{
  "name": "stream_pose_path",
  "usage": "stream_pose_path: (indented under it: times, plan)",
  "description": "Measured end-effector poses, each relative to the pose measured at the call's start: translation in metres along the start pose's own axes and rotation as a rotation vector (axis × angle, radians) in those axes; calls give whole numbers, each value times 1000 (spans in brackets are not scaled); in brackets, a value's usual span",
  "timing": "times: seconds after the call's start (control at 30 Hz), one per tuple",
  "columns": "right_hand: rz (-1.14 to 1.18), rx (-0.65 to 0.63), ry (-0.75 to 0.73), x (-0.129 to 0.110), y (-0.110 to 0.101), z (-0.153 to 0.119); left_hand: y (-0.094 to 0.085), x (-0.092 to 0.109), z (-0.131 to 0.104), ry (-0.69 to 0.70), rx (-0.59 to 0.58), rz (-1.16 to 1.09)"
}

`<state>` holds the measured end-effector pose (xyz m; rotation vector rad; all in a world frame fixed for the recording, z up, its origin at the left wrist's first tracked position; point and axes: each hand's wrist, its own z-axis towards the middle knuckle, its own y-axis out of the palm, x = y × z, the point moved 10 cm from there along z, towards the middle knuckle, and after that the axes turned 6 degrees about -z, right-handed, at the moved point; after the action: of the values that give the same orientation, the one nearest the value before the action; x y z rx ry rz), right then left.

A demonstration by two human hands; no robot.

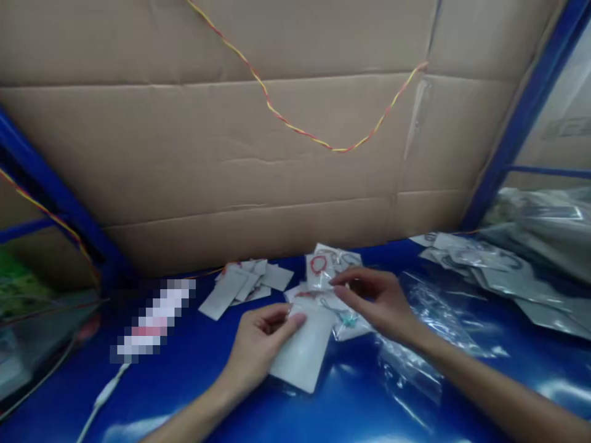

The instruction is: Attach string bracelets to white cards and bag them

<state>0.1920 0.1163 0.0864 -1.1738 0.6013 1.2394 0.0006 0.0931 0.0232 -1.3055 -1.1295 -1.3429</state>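
My left hand [263, 338] pinches the upper left edge of a white card [305, 354] in a clear sleeve, held over the blue table [184, 375]. Up and to the right, my right hand [376, 301] has its thumb and index finger apart, with no object visible between them. Its fingertips are beside a bagged card with a red loop [318, 264]. Just below that hand lies a bagged card with a turquoise star-shaped piece [349, 319]. More packets lie partly covered behind the white card.
White cards [224, 292] form a loose pile left of centre. Clear plastic bags [443, 320] lie to the right, with stacked bagged cards [498, 271] beyond them. A cardboard panel [277, 184] stands behind, and a twisted red-yellow wire [300, 131] hangs across it. A white cable [104, 394] runs at left.
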Motion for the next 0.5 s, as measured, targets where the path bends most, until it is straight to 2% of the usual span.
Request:
stream_pose_path:
  times: [0.07, 0.2, 0.5]
  plan:
    - [-111, 3, -41, -2, -1, -1, -2, 3, 0, 25, 25, 16]
    - [-172, -177, -5, 6, 20, -5, -2, 5, -1, 47, 31, 35]
    - [131, -653, 297, 20, 65, -27, 1, 9, -2, 71, -3, 38]
